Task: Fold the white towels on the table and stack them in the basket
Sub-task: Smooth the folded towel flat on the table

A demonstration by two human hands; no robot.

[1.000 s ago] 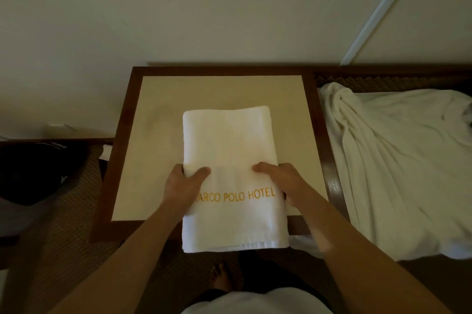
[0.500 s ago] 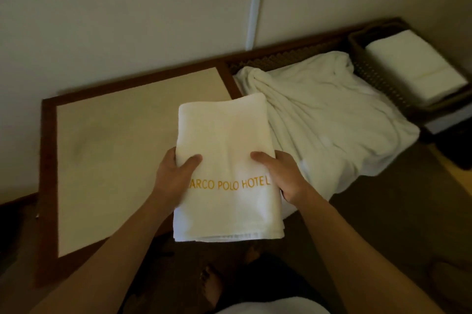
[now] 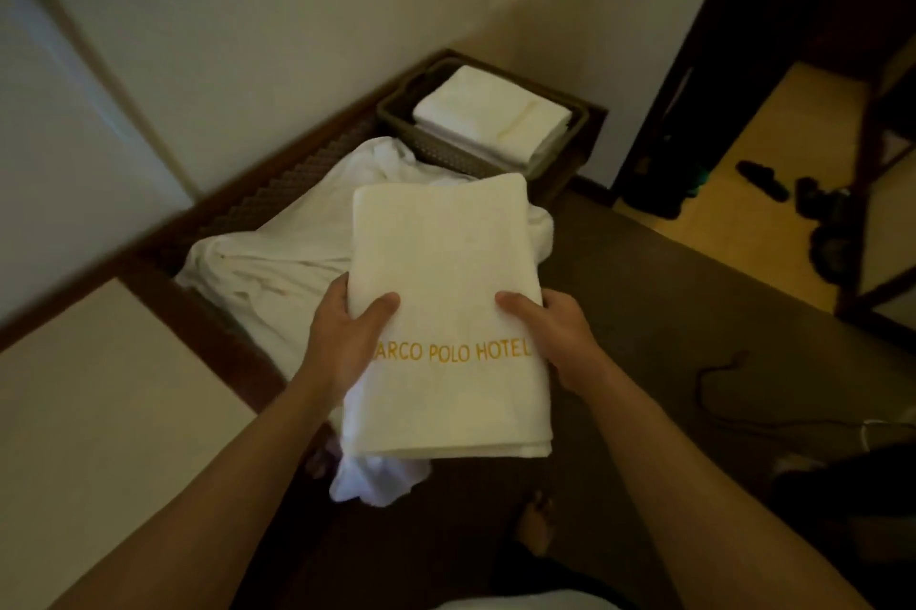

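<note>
I hold a folded white towel [image 3: 446, 282] with gold "MARCO POLO HOTEL" lettering in the air, over the floor and the front of a low bench. My left hand [image 3: 347, 336] grips its left edge, thumb on top. My right hand [image 3: 550, 336] grips its right edge the same way. Beyond the towel, a dark woven basket [image 3: 396, 118] stands at the far end of the bench with a stack of folded white towels [image 3: 490, 113] inside. A heap of unfolded white towels [image 3: 277, 262] lies on the bench between me and the basket.
The beige table top [image 3: 99, 411] with its dark wooden frame is at the lower left. A white wall runs behind the bench. Dark sandals [image 3: 763, 180] and a cable [image 3: 718, 376] lie on the floor at right, near a dark door frame [image 3: 704, 64].
Both hands have lifted the folded towel off the table and carried it right, over the heap. My view has swung right, bringing the basket closer to centre.
</note>
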